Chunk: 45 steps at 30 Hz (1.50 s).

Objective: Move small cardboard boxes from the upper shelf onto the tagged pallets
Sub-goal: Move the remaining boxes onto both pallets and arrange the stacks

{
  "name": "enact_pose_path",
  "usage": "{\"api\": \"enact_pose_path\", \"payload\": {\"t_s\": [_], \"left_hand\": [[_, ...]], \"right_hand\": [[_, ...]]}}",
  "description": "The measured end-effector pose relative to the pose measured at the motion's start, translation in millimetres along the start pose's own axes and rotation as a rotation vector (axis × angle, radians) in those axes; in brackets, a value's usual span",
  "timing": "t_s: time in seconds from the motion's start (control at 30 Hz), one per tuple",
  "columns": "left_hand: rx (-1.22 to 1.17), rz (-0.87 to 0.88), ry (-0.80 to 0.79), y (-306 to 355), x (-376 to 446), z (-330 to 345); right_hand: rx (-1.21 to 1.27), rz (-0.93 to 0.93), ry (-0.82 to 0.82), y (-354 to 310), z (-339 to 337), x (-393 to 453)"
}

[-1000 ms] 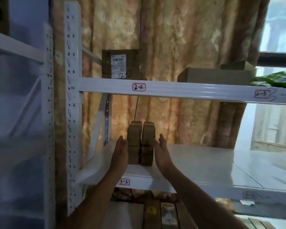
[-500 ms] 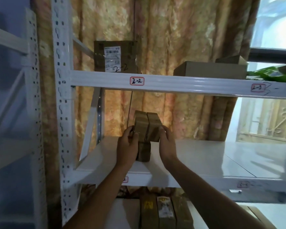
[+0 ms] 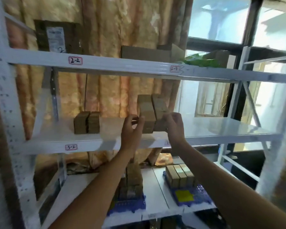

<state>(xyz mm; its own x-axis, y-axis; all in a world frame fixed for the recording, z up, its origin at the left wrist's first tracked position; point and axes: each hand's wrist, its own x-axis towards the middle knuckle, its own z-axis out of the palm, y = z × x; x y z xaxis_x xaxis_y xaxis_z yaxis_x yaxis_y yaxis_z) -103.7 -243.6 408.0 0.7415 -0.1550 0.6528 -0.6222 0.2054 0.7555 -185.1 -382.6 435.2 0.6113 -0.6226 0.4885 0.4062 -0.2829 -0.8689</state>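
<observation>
white metal shelving (image 3: 139, 68) filled the view, with a patterned curtain (image 3: 106, 30) behind it. blue pallets (image 3: 188, 198) with a yellow tag sat on the lower shelf, one carrying three small boxes (image 3: 179, 176). two more cardboard boxes (image 3: 87, 122) stood side by side on the shelf marked 3-2. a held pair of boxes (image 3: 151, 113) was up off that shelf, tilted, the left hand (image 3: 130, 129) and right hand (image 3: 173, 126) each with its grip clamped on one side.
</observation>
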Motion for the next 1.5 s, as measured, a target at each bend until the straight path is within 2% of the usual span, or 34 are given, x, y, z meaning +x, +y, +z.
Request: {"api": "enact_pose_path", "payload": {"t_s": [0.17, 0.27, 0.5, 0.63, 0.7, 0.83, 1.0, 1.1, 1.23, 1.4, 1.5], "left_hand": [[0.028, 0.017, -0.062, 13.3, -91.3, 98.5], [-0.039, -0.046, -0.122, 9.1, -156.3, 148.6], [-0.110, -0.354, -0.233, -23.7, -286.7, 239.8], [-0.128, -0.542, -0.301, -65.7, -320.6, 279.5], [-0.110, -0.608, -0.312, -93.4, -327.2, 300.1], [-0.072, -0.669, -0.287, -151.8, -316.5, 338.0], [-0.056, -0.707, -0.203, -218.2, -261.1, 363.9], [0.000, -0.681, -0.130, -250.0, -216.2, 357.5], [0.035, -0.681, -0.011, -293.1, -161.0, 330.8], [0.079, -0.727, 0.150, -337.1, -119.0, 303.5], [0.138, -0.756, 0.172, -352.8, -107.0, 302.7]], "right_hand": [[-0.018, 0.039, 0.007, 5.7, -135.2, -38.3], [-0.065, 0.083, 0.051, 28.9, -207.9, -68.3], [-0.178, 0.265, 0.125, 122.9, -335.1, -135.2], [-0.146, 0.487, 0.131, 181.9, -377.7, -155.2], [-0.124, 0.526, 0.138, 206.5, -390.6, -151.9], [-0.130, 0.557, 0.157, 254.2, -403.4, -115.5], [-0.225, 0.591, 0.032, 315.8, -386.5, -30.9], [-0.273, 0.538, -0.063, 342.9, -354.0, 20.6], [-0.188, 0.523, -0.170, 367.2, -294.2, 75.9], [-0.180, 0.569, -0.248, 392.9, -230.5, 109.8], [-0.263, 0.550, -0.259, 410.8, -213.8, 117.6]]}}
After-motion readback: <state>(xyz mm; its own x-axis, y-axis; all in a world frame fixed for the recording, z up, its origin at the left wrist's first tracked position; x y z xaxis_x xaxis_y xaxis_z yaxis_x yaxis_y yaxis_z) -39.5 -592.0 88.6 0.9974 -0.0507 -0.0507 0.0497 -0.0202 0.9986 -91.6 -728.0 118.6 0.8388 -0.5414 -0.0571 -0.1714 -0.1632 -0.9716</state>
